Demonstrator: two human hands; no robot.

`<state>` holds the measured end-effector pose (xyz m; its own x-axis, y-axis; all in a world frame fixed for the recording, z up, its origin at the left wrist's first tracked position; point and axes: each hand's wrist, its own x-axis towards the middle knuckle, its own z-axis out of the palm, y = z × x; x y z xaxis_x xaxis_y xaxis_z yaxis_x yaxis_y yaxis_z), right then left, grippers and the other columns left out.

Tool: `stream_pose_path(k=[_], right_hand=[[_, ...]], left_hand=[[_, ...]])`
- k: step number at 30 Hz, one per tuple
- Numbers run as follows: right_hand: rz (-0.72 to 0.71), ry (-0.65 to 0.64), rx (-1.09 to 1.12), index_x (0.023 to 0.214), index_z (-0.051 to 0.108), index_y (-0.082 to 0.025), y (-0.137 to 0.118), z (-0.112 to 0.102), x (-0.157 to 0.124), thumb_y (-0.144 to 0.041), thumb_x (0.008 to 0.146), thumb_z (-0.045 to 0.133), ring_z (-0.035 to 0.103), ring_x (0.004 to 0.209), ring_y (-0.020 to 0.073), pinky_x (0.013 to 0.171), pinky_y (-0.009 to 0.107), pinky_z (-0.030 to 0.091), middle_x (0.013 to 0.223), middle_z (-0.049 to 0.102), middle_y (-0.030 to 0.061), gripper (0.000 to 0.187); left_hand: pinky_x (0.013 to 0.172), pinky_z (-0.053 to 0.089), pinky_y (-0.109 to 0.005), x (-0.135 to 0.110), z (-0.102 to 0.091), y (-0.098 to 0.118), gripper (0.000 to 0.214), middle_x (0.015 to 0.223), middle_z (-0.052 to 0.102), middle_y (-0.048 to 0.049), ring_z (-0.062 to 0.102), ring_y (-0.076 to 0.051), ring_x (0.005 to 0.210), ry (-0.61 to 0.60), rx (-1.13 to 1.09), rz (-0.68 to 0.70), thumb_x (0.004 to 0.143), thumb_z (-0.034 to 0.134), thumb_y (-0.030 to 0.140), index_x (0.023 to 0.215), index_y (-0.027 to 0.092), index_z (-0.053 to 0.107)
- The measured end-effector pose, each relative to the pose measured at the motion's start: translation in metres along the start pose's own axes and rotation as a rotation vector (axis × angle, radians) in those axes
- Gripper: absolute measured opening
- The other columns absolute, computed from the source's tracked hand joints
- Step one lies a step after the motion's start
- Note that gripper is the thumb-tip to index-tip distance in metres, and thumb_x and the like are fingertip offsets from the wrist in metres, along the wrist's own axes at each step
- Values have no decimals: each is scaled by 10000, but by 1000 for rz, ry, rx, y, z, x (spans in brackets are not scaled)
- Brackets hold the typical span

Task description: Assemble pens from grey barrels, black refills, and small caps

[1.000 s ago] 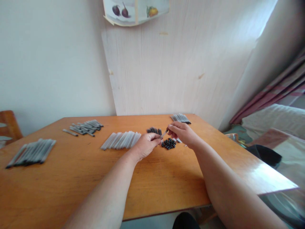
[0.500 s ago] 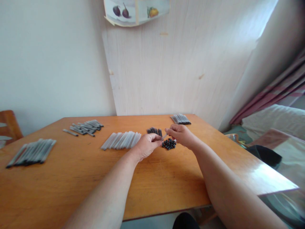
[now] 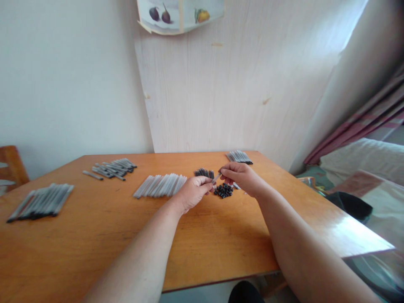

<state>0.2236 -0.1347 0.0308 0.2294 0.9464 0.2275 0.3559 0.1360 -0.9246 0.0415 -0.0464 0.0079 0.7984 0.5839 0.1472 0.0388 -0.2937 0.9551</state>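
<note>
A translucent pen barrel (image 3: 216,177) slants up to the right between my two hands. My left hand (image 3: 193,192) pinches its lower end. At its upper end are the closed fingertips of my right hand (image 3: 241,174); any small part in them is too small to make out. Just below the hands lies a heap of short black plugs (image 3: 223,190). Behind the barrel sits a bunch of thin dark pen parts (image 3: 203,173). To the left of my left hand is a row of clear empty-looking tubes (image 3: 159,186).
Black-ended pens lie in a loose pile (image 3: 113,169) at the back left, a neat row (image 3: 42,202) at the far left, and another row (image 3: 239,157) at the back right. All rest on the wooden table (image 3: 202,248), against a wall. A white object (image 3: 235,185) shows under my right hand.
My right hand has shifted slightly, and its fingers sit nearer the barrel's upper end. The barrel shows more clearly between the hands. My left hand stays almost in place.
</note>
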Motion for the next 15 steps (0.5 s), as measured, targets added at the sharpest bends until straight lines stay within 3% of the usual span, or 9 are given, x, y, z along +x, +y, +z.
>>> stream_pose_path(k=[7,15], right_hand=[[26,46,-16,747,563,-176,1,5,1,-453,774,628,483,517,83,465,218,346,678,625,20,285],[5,80,40,763,568,-174,4,4,2,-475,774,630,506,538,87,498,221,383,704,630,23,308]], left_hand=[[746,419,-283,2,3,-5,267,892,685,-66,573,-153,809,49,-46,41,731,679,327,919,138,677],[613,372,-252,-3,1,4,392,773,666,-68,510,-111,628,-11,-63,-53,830,533,479,924,123,665]])
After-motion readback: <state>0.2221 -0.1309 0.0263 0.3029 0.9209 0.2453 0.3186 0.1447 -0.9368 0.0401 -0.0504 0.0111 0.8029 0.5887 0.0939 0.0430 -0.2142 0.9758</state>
